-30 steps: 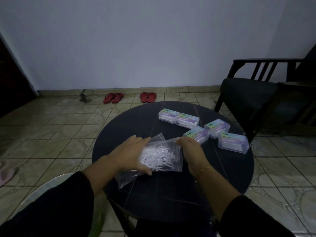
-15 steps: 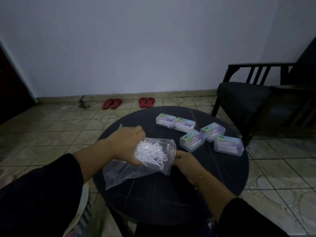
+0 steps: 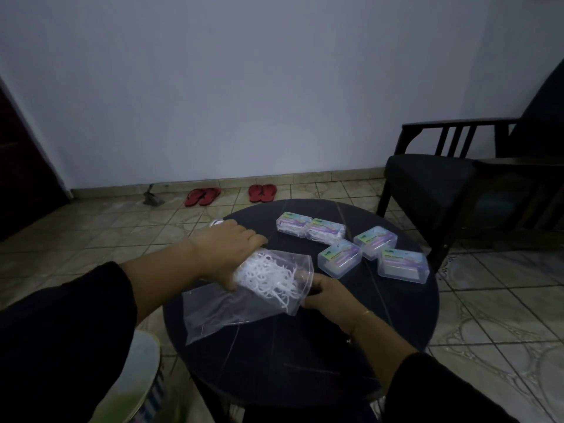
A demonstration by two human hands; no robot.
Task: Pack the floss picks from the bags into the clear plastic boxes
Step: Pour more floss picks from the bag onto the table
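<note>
On the round dark table (image 3: 381,325), the left hand (image 3: 227,251) clasps the clear plastic bag (image 3: 244,303) of white floss picks (image 3: 268,277); the right hand (image 3: 328,294) pinches the bag's corner. Beyond the fingertips lie five clear plastic boxes (image 3: 340,259).

The five clear plastic boxes (image 3: 339,259) on the round dark desk (image 3: 396,300) carried pastel green-and-purple labels, but their print was too small and dim to read.
</note>
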